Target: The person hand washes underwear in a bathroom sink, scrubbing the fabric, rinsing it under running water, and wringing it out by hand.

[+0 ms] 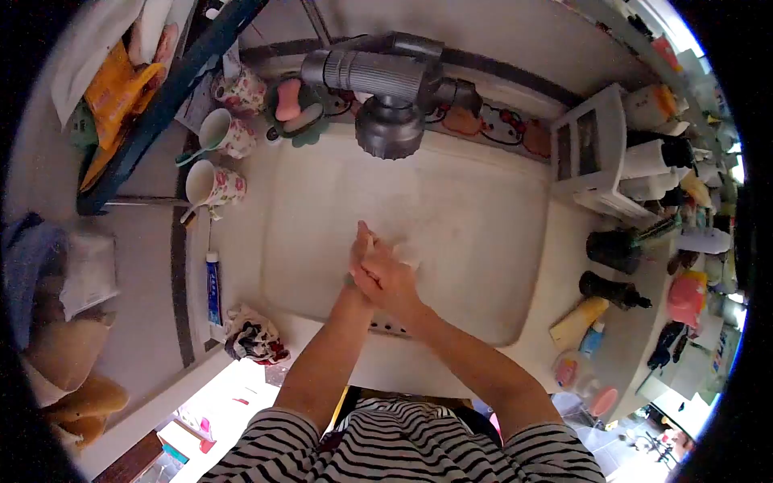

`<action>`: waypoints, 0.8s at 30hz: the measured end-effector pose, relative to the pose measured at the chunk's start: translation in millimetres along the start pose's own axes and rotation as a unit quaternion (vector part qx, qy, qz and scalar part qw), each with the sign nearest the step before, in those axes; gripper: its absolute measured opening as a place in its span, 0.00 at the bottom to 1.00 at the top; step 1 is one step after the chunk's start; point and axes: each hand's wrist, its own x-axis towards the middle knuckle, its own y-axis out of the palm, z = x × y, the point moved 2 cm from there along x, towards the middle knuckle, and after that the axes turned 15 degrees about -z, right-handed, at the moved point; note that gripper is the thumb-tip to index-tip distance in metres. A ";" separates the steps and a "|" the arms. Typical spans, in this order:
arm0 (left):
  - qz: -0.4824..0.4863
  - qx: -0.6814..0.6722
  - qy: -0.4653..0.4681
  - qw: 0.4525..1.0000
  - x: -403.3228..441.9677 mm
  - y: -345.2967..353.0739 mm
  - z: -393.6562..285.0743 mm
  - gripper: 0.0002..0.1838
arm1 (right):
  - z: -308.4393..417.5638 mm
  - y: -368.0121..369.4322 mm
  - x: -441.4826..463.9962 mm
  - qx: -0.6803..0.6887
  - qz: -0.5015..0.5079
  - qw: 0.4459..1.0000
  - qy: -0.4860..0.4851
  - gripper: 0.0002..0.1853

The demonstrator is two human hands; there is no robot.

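Note:
My left hand (360, 256) and my right hand (392, 279) are pressed together above the white sink (475, 209). The right lies over the left, and the fingers of both are closed around each other. A pale whitish patch shows at their far right side; whether it is foam or a piece of soap, I cannot tell. Anything between the palms is hidden. Beyond the hands, a black faucet (390, 127) reaches over the sink's back edge. A pink soap (288, 100) rests in a green dish (310, 129) at the back left.
Floral cups (216, 183) and a blue toothpaste tube (212, 288) line the left ledge, with a crumpled cloth (256, 334) nearer. On the right stand a small white cabinet (592, 145), a dark cup (612, 249), a dark bottle (608, 288) and a yellow tube (578, 322).

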 end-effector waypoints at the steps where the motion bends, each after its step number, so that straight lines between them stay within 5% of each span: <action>1: -0.200 0.057 -0.029 0.978 -15.4 19.8 -7.8 0.24 | -2.9 1.4 2.3 0.021 -0.030 0.999 -0.022 0.10; 2: -0.205 0.059 -0.029 0.977 -16.8 8.6 -8.5 0.24 | -5.5 2.6 4.5 0.041 -0.060 0.996 -0.044 0.08; 3: -0.112 0.036 -0.025 0.993 -5.5 -7.5 -7.2 0.24 | -19.8 -6.4 39.0 0.013 0.020 0.995 0.099 0.11; 5: 0.075 -0.013 -0.017 0.997 22.7 -52.1 -2.0 0.25 | -12.9 -15.6 50.9 -0.018 0.099 0.966 0.238 0.16; 8: 0.253 -0.071 -0.014 0.965 22.1 -62.7 5.2 0.25 | 13.9 -22.2 20.4 0.029 0.040 0.989 0.142 0.17; 10: -0.115 0.025 -0.059 0.991 -11.0 -23.4 -3.5 0.27 | 2.1 -24.7 27.4 0.030 0.023 0.989 0.145 0.18; 11: -0.115 0.027 -0.056 0.991 -14.5 -7.8 2.6 0.27 | -6.1 -25.1 34.2 0.032 0.014 0.989 0.145 0.18; 13: -0.291 0.118 0.006 0.949 -7.0 9.7 23.5 0.28 | -29.8 -26.5 53.6 0.035 -0.001 0.989 0.140 0.20; 14: -0.267 0.111 -0.025 0.957 -1.3 -0.2 23.7 0.30 | -52.1 -25.3 63.7 0.014 0.030 0.993 0.116 0.20; 18: -0.191 0.021 -0.038 0.981 37.4 -42.9 -34.6 0.25 | -128.7 -19.4 89.1 0.113 0.075 0.943 0.304 0.18; 21: -0.307 0.222 0.084 0.922 58.2 -97.6 -43.1 0.16 | -110.4 -15.7 69.5 -0.001 0.003 0.967 0.254 0.18; 22: -0.351 0.364 0.144 0.850 63.9 -101.5 -37.5 0.12 | -116.0 3.2 46.6 -0.090 0.013 0.996 0.002 0.13; 23: -0.383 0.496 0.200 0.753 67.7 -101.8 -34.9 0.09 | -110.2 18.0 42.4 -0.187 0.103 0.975 -0.063 0.11; 24: -0.383 0.497 0.198 0.753 60.8 -86.9 -33.9 0.09 | -104.4 32.5 37.7 -0.266 0.182 0.936 -0.142 0.09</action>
